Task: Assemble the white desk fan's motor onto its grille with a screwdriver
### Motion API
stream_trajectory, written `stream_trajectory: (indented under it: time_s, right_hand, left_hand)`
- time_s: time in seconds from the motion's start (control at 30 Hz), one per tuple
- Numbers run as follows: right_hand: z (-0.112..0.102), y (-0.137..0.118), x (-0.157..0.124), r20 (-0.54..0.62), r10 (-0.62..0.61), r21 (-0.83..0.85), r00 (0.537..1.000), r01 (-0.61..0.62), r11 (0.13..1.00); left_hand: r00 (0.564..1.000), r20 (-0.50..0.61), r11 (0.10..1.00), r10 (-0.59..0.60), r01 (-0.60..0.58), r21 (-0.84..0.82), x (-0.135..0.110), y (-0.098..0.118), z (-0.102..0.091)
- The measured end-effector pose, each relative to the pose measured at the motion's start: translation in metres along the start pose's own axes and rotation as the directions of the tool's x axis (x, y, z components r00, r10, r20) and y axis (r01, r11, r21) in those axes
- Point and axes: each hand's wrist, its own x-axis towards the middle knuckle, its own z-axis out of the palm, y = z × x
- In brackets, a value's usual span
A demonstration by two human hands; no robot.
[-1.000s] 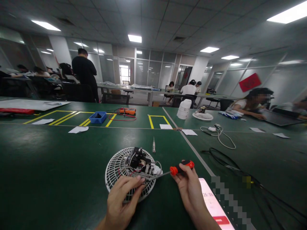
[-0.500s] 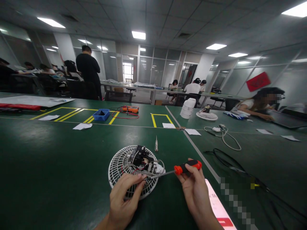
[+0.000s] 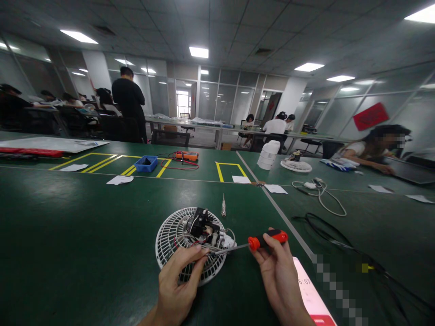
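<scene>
A round white fan grille (image 3: 171,240) lies flat on the green table (image 3: 74,235) with a small black motor and wired parts (image 3: 204,228) on top of it. My left hand (image 3: 178,283) rests on the grille's near edge, its fingertips pinching at the parts beside the motor. My right hand (image 3: 277,274) grips a screwdriver with a red and black handle (image 3: 268,239); its metal shaft points left, with the tip at the motor parts near my left fingertips.
A small loose screwdriver (image 3: 223,206) lies just behind the grille. A phone (image 3: 311,294) lies under my right wrist. Black cables (image 3: 326,231) and a white cable (image 3: 321,192) lie to the right. A blue tray (image 3: 146,163), a multimeter (image 3: 186,155) and paper slips sit farther back. People work at other tables.
My view has shifted slightly, so everything sits a little to the right. Both hands keep their hold at the motor; the screwdriver stays on the parts.
</scene>
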Motion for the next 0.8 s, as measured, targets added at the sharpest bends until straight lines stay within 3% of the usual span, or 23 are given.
stream_trajectory:
  time_s: [0.8]
  right_hand:
    - [-0.0039, 0.0067, 0.0024, 0.019, 0.024, 0.014, 1.000, -0.024, 1.000]
  left_hand:
    - [0.999, 0.035, 0.999, -0.028, 0.029, -0.017, 0.0067, 0.0016, -0.0016]
